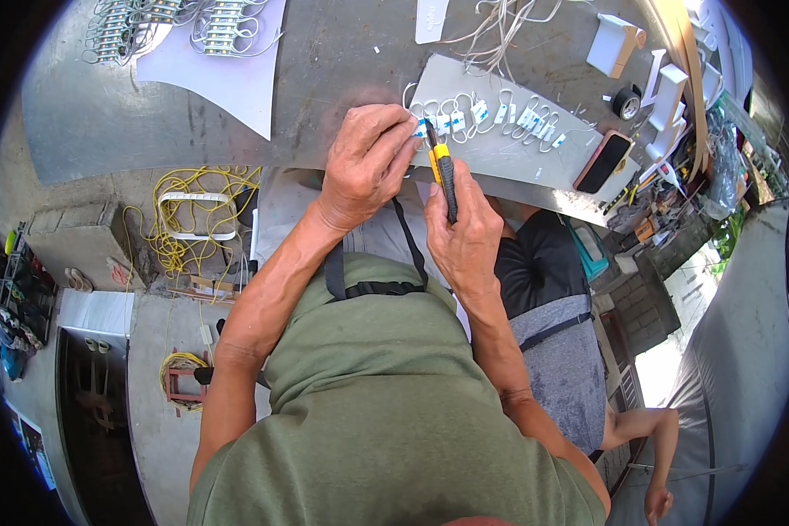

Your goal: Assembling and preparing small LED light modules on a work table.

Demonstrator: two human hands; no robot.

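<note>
Work in hand: partway at most, by my judgement. From my station I saw one white module (420,129) with a blue patch being worked on. Beyond and to the right of the hands, more wired modules (530,121) ran across a grey panel (486,153), several showing blue; which were finished I couldn't tell. Forward and well left of the hands, bundled light modules (228,28) lay on a white sheet (228,96), apparently untouched and perhaps left for later.

Hands: left hand (359,162) had its fingertips pinched on the worked module, over the near edge of the desk (342,53). Right hand (466,237) was closed round a yellow-and-black cutter (438,167), tip just right of the left fingertips, at the module. Whether the blade touched it, I couldn't tell. Phone (604,162) lay farther right, well apart from both hands.
</note>
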